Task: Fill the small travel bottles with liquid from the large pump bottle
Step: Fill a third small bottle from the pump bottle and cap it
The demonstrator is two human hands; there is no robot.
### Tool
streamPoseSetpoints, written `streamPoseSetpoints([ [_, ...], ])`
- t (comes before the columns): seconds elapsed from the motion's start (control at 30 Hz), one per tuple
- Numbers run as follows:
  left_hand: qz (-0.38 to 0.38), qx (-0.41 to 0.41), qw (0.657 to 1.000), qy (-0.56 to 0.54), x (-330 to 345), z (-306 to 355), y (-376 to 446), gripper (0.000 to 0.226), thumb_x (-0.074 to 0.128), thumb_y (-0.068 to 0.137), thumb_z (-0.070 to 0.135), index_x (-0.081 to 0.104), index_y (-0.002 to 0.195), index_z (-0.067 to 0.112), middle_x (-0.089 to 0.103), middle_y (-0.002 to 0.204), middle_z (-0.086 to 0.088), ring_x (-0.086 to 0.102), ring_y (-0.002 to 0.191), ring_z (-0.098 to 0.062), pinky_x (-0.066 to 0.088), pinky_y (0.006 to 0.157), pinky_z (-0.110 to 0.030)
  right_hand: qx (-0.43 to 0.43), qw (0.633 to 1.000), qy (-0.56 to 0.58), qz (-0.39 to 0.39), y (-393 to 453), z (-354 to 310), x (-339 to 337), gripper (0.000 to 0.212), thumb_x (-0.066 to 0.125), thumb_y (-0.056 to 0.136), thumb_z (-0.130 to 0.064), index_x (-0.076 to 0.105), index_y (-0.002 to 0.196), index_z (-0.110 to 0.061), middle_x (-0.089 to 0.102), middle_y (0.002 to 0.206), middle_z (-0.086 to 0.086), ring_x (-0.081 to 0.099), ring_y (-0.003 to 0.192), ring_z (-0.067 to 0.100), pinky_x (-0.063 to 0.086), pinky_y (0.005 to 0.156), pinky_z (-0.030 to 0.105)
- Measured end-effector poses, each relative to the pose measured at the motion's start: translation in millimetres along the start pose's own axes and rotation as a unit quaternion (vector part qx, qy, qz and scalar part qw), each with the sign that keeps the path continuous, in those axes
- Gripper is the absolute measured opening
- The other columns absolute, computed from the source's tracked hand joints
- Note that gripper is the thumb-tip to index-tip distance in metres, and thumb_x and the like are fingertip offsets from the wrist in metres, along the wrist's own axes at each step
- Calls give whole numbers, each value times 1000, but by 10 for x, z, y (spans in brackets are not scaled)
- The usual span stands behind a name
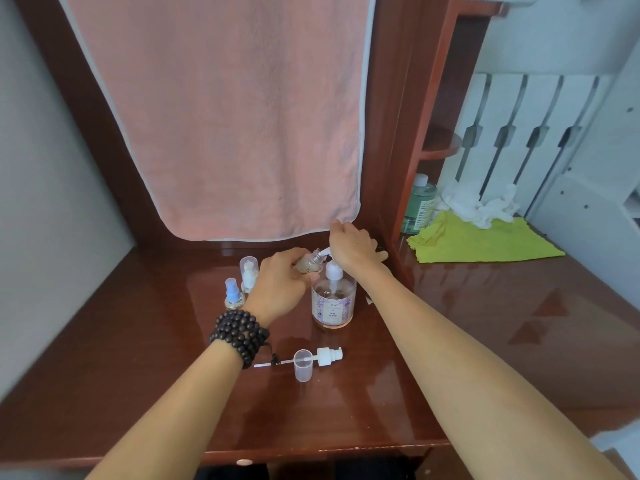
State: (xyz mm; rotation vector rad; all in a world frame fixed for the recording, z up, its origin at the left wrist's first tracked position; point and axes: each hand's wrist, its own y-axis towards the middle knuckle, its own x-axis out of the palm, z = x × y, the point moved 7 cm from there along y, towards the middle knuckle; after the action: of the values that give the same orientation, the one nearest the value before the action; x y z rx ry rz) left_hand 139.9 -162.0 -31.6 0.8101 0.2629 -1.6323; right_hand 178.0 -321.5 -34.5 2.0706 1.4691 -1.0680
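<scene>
Under pump spout [320,252], tilted sm. bottle [308,264], speckled liquid inside

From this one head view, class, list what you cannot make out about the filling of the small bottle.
- Pump head: mostly under the right hand; how far it is pressed cannot be told.
- Small bottle: wrapped by the left hand, so its fill level is hidden.
- Large bottle label: print too small to read.
- Spray bottle: base cut off by the left wrist.
</scene>
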Motion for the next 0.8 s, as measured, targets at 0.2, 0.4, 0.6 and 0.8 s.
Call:
streamPoseSetpoints([
  [0.2,-4,-19,1000,-18,-97,12,-69,14,69,86,21,67,100,22,67,77,3,58,62,-15,43,55,-24,-7,1000,-16,23,-17,-6,-78,61,15,104,-50,50,145,-20,47,146,12,36,137,36,17,111,56],
  [0.4,36,-34,996,-80,-339,74,-160,23,71,85,20,68,108,23,72,96,9,68,91,-8,53,79,-17,-14,998,-18,51,-54,-16,-190,56,20,104,-44,59,134,-16,55,135,12,43,130,35,19,107,55],
  [0.6,35,-16,993,-113,-562,152,-179,38,76,83,25,65,119,22,72,109,11,66,103,-3,51,94,-30,-135,985,52,89,-292,-275,-377,32,37,103,-28,64,114,-15,58,106,2,53,104,25,35,97,44],
  [0.8,25,-16,992,-121,-641,158,-367,34,77,82,26,67,115,23,72,108,11,65,105,-4,51,98,-36,-270,949,141,80,-769,-211,-394,18,55,92,-7,67,104,-13,67,92,1,62,82,11,45,69,18],
])
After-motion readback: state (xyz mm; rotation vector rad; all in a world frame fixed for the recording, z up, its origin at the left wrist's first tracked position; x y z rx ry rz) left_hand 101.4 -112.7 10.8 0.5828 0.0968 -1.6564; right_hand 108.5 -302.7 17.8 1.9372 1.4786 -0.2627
